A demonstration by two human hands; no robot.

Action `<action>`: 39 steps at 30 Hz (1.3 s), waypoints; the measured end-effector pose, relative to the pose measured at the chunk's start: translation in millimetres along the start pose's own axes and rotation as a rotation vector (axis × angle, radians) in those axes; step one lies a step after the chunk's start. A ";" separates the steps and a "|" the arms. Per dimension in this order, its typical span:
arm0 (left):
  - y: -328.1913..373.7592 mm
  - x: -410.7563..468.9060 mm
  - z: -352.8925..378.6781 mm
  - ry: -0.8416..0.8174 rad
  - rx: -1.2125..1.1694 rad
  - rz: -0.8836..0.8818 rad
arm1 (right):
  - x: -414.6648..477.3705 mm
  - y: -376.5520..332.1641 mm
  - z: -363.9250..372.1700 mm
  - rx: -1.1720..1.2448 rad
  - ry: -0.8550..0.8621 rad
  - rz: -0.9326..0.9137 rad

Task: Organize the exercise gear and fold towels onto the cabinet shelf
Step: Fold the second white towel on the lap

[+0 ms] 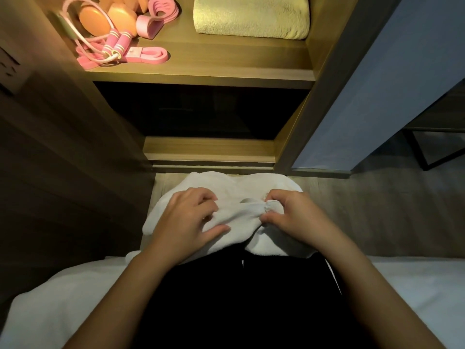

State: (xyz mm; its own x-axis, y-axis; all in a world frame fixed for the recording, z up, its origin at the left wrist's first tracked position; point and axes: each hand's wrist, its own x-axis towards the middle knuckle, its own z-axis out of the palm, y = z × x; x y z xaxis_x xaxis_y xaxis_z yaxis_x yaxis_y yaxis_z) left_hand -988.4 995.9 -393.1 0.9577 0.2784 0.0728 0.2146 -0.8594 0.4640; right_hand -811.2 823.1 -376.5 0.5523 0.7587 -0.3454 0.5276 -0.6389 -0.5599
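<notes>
Head camera, looking down from a person seated on the edge of a white bed, facing an open wooden cabinet.

A white towel lies crumpled across the person's knees, not yet folded. Its far edge hangs over the knees toward the floor. The left hand grips the towel's left part, with the fingers curled into the cloth and the thumb laid flat along it. The right hand pinches a small bunched knot of the cloth between the thumb and curled fingers. The two hands are near each other, with a short stretch of cloth pulled between them.

Above, on the lit cabinet shelf, a pale yellow towel sits folded on the right. On the left is the exercise gear: a jump rope with pink handles, a flat pink band under it, orange rounded pieces and a pink looped strap behind. The space below the shelf is dark. A grey-blue door stands open on the right.

What could go wrong, as a judgement: the cloth is gathered in a wad, so a fold started from this hold would likely come out lumpy and lopsided unless the edges are found and spread first. With much of the towel already past the knees, loosening either hand could let it slide to the floor. Later, a bulky fold could topple off the yellow towel or push into the gear.
</notes>
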 end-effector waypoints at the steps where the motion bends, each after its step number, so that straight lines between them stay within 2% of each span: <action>1: -6.3 -3.8 -0.7 -0.020 -0.007 -0.024 | 0.4 1.5 0.5 -0.002 0.005 0.012; 5: -16.4 -16.2 -2.9 -0.033 -0.062 -0.024 | 1.0 4.0 2.2 -0.017 0.009 0.049; 9: 3.0 -16.6 4.9 0.133 -0.036 0.177 | 5.2 5.6 -0.3 -0.005 0.105 0.043; 11: 16.5 -13.8 10.0 0.086 -0.061 0.245 | 6.9 8.5 -3.4 0.010 0.165 0.065; 15: 13.5 -14.5 13.1 -0.068 -0.222 0.112 | 8.3 13.9 -5.3 0.036 0.156 0.106; 17: 1.3 -14.0 11.5 -0.081 -0.329 -0.049 | 10.9 14.8 -6.5 0.048 0.123 0.121; 19: -6.9 -9.4 10.7 -0.015 -0.317 -0.213 | 14.2 13.7 -8.2 0.042 0.072 0.132; 21: -9.1 -1.4 13.8 0.069 -0.184 -0.289 | 16.6 12.2 -8.7 0.032 0.042 0.141; 24: -9.3 11.5 23.2 0.055 -0.057 -0.308 | 16.2 11.9 -7.6 0.010 0.026 0.153; 27: -18.0 23.1 28.3 0.059 -0.039 -0.334 | 14.7 14.2 -6.8 0.007 0.014 0.152; 31: -23.3 36.0 22.9 0.055 0.030 -0.271 | 15.4 15.4 -7.1 0.028 0.018 0.152; 34: -30.0 42.7 0.6 -0.021 -0.138 -0.278 | 17.5 16.5 -7.6 0.069 0.012 0.165; 36: -33.2 45.4 -21.1 -0.095 -0.312 -0.218 | 19.6 17.8 -8.0 0.085 0.001 0.173; 38: -28.9 44.3 -42.1 -0.075 -0.551 -0.165 | 21.4 17.5 -8.3 0.087 -0.008 0.173; 39: -28.0 45.4 -48.4 -0.044 -0.577 -0.160 | 22.3 17.4 -8.4 0.089 -0.002 0.174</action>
State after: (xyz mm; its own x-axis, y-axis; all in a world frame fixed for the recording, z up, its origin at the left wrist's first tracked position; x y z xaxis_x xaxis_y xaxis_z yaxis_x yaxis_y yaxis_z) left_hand -960.2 1053.3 -360.0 0.9319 0.3561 -0.0684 0.2295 -0.4333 0.8715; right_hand -784.3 827.8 -387.6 0.6287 0.6381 -0.4445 0.3650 -0.7468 -0.5559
